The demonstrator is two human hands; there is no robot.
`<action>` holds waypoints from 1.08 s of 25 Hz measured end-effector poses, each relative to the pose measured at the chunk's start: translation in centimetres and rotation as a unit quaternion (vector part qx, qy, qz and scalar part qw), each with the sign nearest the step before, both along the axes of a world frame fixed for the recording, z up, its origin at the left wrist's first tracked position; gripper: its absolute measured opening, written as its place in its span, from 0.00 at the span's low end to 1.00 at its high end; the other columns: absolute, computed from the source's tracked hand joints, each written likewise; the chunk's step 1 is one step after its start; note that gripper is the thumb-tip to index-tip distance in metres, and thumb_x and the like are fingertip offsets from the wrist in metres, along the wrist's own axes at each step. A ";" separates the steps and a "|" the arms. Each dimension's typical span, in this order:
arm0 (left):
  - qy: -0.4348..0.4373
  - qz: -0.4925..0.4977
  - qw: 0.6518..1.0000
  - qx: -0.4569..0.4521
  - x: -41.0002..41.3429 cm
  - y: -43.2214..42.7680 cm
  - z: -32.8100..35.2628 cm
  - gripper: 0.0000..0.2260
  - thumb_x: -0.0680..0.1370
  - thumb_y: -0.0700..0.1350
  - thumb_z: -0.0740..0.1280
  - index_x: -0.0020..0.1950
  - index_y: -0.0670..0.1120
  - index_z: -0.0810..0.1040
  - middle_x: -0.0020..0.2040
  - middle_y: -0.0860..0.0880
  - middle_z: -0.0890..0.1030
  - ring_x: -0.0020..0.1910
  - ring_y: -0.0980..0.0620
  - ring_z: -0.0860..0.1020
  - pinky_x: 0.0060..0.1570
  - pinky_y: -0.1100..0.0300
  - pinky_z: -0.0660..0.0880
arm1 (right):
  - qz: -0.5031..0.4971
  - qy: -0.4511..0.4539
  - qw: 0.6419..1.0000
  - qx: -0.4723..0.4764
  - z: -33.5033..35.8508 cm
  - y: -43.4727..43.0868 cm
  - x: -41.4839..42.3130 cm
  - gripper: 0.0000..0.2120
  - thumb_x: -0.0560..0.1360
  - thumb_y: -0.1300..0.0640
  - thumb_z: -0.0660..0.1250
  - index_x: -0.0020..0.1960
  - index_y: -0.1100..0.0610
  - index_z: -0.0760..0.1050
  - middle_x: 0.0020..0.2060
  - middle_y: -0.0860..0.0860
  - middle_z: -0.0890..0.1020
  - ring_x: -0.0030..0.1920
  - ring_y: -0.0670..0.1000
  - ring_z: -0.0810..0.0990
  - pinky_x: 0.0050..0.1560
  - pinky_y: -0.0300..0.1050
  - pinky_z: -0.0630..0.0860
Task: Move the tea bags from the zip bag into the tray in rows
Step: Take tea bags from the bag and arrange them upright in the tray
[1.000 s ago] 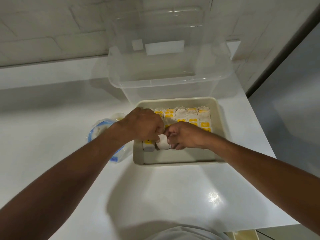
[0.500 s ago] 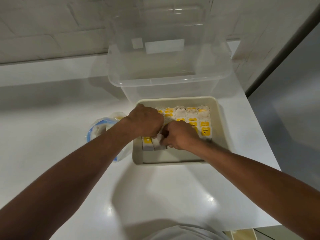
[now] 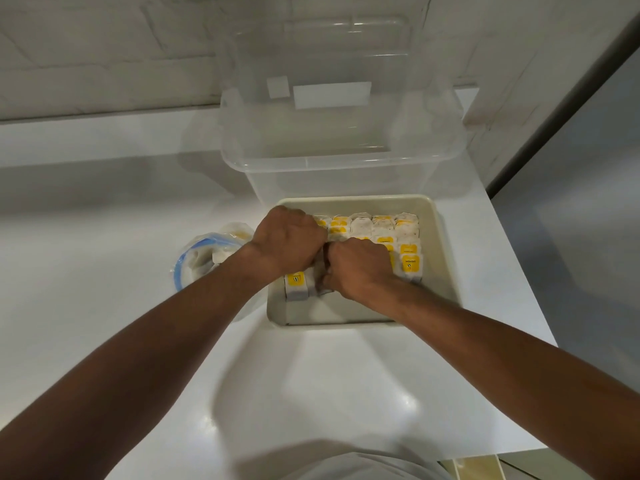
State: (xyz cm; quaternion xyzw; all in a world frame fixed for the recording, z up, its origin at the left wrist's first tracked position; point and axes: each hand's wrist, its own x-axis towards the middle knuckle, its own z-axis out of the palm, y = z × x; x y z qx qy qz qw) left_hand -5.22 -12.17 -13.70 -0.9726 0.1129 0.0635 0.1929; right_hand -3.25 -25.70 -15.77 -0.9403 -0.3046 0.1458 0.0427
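Hiding tea bags (image 3: pixel 382 226), left grip (image 3: pixel 289 239) touches right grip (image 3: pixel 358 268).

The far and right parts of the shallow beige plastic tray (image 3: pixel 446 271) are filled by rows of yellow-labelled white tea bags (image 3: pixel 410 261); its middle is occupied by the left hand (image 3: pixel 287 239) and right hand (image 3: pixel 356 268). A bare strip is left along the near wall. Access from behind is blocked by the tall clear plastic bin (image 3: pixel 346 174), and from the left by the clear blue-zipped bag (image 3: pixel 201 258).

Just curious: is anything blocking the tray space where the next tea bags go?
Nothing visible: the tray is bare on the person's side of the left hand, right hand and tea bags.
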 end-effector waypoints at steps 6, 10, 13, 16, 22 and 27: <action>-0.050 0.054 0.968 -0.242 -3.9 3.7 3.1 0.06 0.76 0.54 0.68 0.51 0.58 0.82 0.48 0.56 0.80 0.50 0.53 0.78 0.43 0.57 0.74 | 0.022 -0.031 0.999 -0.027 0.2 0.4 -1.3 0.17 0.73 0.42 0.70 0.56 0.50 0.74 0.51 0.52 0.81 0.52 0.57 0.80 0.42 0.46 0.67; -0.060 0.095 0.951 -0.288 -7.9 7.2 4.2 0.07 0.77 0.57 0.68 0.54 0.60 0.81 0.49 0.58 0.80 0.48 0.55 0.78 0.40 0.60 0.70 | -0.016 0.010 0.999 -0.048 0.9 0.9 -1.9 0.20 0.69 0.35 0.70 0.52 0.47 0.73 0.48 0.49 0.80 0.52 0.55 0.79 0.47 0.47 0.70; -0.054 0.132 0.946 -0.292 -9.9 10.9 4.3 0.06 0.77 0.54 0.69 0.53 0.59 0.80 0.49 0.59 0.80 0.48 0.54 0.78 0.40 0.60 0.68 | -0.091 0.085 0.990 0.070 3.1 0.8 -2.6 0.18 0.67 0.34 0.71 0.42 0.47 0.74 0.37 0.42 0.80 0.44 0.47 0.79 0.44 0.46 0.74; -0.024 0.152 0.949 -0.275 -10.5 14.1 3.1 0.06 0.78 0.53 0.68 0.54 0.59 0.80 0.50 0.60 0.81 0.49 0.54 0.78 0.42 0.59 0.70 | -0.111 0.112 0.958 0.237 6.1 1.8 -4.7 0.11 0.69 0.42 0.74 0.40 0.47 0.76 0.35 0.40 0.80 0.36 0.39 0.77 0.39 0.37 0.72; 0.005 0.133 0.965 -0.226 -9.9 16.0 -1.4 0.12 0.76 0.59 0.66 0.59 0.62 0.77 0.51 0.56 0.82 0.48 0.50 0.80 0.41 0.59 0.70 | -0.090 0.143 0.952 0.255 7.2 7.3 -8.4 0.07 0.70 0.48 0.75 0.42 0.48 0.79 0.34 0.41 0.80 0.33 0.39 0.76 0.38 0.36 0.72; 0.006 0.111 0.969 -0.220 -9.4 15.6 -3.1 0.13 0.76 0.61 0.66 0.58 0.59 0.78 0.49 0.54 0.83 0.44 0.48 0.81 0.41 0.60 0.73 | -0.143 0.079 0.968 0.191 4.8 10.3 -9.6 0.08 0.74 0.55 0.67 0.51 0.49 0.81 0.42 0.47 0.85 0.45 0.50 0.82 0.50 0.47 0.77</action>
